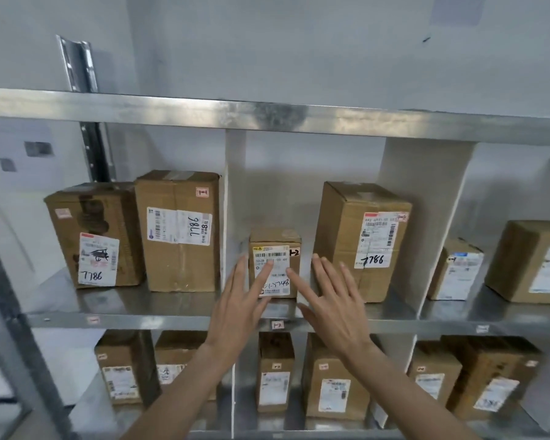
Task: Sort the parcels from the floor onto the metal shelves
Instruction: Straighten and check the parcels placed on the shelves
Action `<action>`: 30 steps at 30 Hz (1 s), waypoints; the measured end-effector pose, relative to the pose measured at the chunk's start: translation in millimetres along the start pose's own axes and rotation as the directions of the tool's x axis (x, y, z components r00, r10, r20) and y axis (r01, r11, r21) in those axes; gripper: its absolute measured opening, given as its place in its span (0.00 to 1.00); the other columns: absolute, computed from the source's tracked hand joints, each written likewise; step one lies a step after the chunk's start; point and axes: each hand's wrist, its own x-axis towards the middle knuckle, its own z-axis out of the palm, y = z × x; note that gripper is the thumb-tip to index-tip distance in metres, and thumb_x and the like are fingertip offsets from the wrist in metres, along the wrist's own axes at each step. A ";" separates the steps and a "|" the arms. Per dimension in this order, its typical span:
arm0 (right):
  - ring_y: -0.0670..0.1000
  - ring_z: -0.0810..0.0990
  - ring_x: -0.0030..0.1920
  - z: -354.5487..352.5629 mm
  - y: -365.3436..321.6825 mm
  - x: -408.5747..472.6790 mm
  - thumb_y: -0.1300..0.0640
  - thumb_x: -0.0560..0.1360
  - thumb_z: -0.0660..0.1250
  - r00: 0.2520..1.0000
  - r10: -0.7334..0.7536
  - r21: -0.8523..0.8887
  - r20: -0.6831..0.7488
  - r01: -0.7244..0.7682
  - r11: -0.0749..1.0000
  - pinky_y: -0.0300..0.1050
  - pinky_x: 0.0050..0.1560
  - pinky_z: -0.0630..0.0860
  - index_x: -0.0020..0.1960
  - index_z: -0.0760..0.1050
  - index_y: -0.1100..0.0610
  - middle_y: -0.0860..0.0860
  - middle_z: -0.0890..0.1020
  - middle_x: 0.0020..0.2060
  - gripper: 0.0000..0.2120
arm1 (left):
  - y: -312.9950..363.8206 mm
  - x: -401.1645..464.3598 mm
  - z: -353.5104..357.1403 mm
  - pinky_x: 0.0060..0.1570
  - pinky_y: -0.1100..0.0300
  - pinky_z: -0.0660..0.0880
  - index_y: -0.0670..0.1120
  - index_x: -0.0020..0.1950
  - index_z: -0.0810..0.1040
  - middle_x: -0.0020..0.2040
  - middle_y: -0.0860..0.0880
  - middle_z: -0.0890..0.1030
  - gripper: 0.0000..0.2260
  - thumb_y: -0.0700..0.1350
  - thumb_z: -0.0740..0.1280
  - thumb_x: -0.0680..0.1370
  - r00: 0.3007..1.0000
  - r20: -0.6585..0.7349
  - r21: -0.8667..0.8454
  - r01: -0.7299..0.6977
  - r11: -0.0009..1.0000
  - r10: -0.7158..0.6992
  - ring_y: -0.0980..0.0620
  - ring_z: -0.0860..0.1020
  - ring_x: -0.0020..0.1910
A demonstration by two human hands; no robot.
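A small brown parcel [275, 242] with a white label stands upright on the middle metal shelf [124, 319], in the section between two white dividers. My left hand [238, 309] reaches in with straight fingers, its fingertips touching the parcel's front label. My right hand [334, 300] is spread beside it, index fingertip on the label's right edge. A taller brown parcel [359, 239] marked 7786 stands just right of the small one. Neither hand grips anything.
Two brown parcels [178, 230] [96, 233] stand left of the white divider [227, 217]. Further parcels [454, 269] [531, 262] sit in the right section. The shelf below holds several labelled boxes [331, 382]. The top shelf rail [267, 117] runs overhead.
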 end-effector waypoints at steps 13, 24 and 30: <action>0.61 0.56 0.82 41.9 7.5 32.2 0.42 0.70 0.80 0.999 -0.038 0.007 0.021 0.037 0.999 0.62 0.81 0.45 0.85 0.47 0.46 0.63 0.61 0.81 0.56 | -23.4 21.7 26.2 0.65 0.45 0.77 0.57 0.83 0.45 0.81 0.41 0.59 0.47 0.45 0.75 0.76 0.999 0.046 0.059 0.022 0.998 -0.024 0.43 0.66 0.77; 0.60 0.61 0.81 53.0 10.5 38.1 0.45 0.72 0.79 0.999 -0.035 -0.025 -0.041 0.034 0.999 0.61 0.81 0.47 0.85 0.52 0.47 0.63 0.65 0.79 0.51 | -30.0 29.4 35.6 0.63 0.46 0.78 0.58 0.83 0.43 0.81 0.42 0.58 0.54 0.42 0.79 0.72 0.999 0.043 0.070 0.025 0.997 -0.028 0.42 0.67 0.76; 0.60 0.66 0.79 35.6 20.5 29.4 0.44 0.73 0.78 0.992 -0.035 -0.039 -0.122 0.031 0.999 0.61 0.81 0.52 0.83 0.58 0.48 0.61 0.69 0.77 0.46 | -17.6 26.7 25.3 0.65 0.44 0.76 0.58 0.83 0.46 0.80 0.42 0.58 0.49 0.45 0.77 0.74 0.998 -0.065 0.029 0.025 0.999 -0.023 0.40 0.67 0.76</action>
